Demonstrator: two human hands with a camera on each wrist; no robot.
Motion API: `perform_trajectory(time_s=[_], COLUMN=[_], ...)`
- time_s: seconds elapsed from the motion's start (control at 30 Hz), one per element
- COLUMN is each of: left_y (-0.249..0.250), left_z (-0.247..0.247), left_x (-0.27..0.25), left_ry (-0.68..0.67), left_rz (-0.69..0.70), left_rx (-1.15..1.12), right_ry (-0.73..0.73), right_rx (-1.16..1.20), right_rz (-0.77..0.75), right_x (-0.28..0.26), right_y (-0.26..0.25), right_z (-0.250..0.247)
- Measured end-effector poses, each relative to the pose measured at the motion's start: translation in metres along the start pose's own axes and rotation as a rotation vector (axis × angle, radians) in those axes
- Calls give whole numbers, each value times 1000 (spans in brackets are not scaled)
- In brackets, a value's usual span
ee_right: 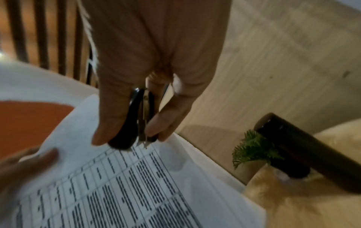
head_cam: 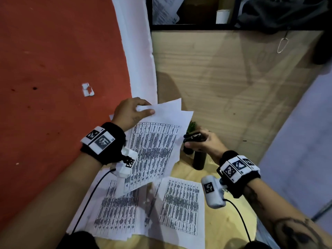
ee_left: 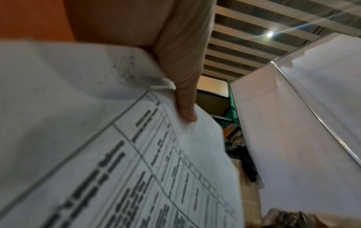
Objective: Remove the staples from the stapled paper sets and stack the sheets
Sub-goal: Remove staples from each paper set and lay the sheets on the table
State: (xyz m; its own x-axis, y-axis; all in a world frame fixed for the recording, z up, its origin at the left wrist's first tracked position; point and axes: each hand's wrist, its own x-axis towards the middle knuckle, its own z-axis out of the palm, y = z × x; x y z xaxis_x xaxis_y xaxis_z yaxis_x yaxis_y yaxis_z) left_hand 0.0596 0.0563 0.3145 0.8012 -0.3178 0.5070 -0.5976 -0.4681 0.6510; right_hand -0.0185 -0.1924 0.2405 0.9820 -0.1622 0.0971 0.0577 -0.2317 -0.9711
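My left hand (head_cam: 133, 112) pinches the top corner of a raised set of printed sheets (head_cam: 154, 148), thumb on top; in the left wrist view the thumb (ee_left: 183, 92) presses the paper set (ee_left: 136, 162). Its pages fan apart at the upper edge. My right hand (head_cam: 203, 141) grips a black staple remover (head_cam: 193, 137) just right of the set; in the right wrist view the staple remover (ee_right: 134, 123) hangs over the sheets' (ee_right: 126, 185) top edge with its metal claws squeezed together. More printed sheets (head_cam: 181, 200) lie flat on the yellow table (head_cam: 221, 229) below.
A dark cylinder (head_cam: 199, 159) and a small green plant (head_cam: 192, 125) stand at the table's edge by my right hand. A red floor (head_cam: 53, 69) with a paper scrap (head_cam: 87, 89) lies left. A wooden panel (head_cam: 233, 78) and a shelf with a white cup (head_cam: 222, 16) rise behind.
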Motion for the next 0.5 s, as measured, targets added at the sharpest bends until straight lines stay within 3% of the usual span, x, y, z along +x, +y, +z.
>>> perform_trajectory(time_s=[0.2, 0.33, 0.5], left_y=[9, -1, -50], left_z=[-8, -8, -44], left_x=[3, 6, 6], left_ry=[-183, -79, -60], left_rz=[-10, -9, -76], left_rx=[-255, -312, -142], right_ry=[-249, -268, -225], right_rx=[242, 297, 295], right_rz=[36, -13, -36], right_x=[1, 1, -2], right_y=[-12, -11, -15], right_z=[7, 3, -27])
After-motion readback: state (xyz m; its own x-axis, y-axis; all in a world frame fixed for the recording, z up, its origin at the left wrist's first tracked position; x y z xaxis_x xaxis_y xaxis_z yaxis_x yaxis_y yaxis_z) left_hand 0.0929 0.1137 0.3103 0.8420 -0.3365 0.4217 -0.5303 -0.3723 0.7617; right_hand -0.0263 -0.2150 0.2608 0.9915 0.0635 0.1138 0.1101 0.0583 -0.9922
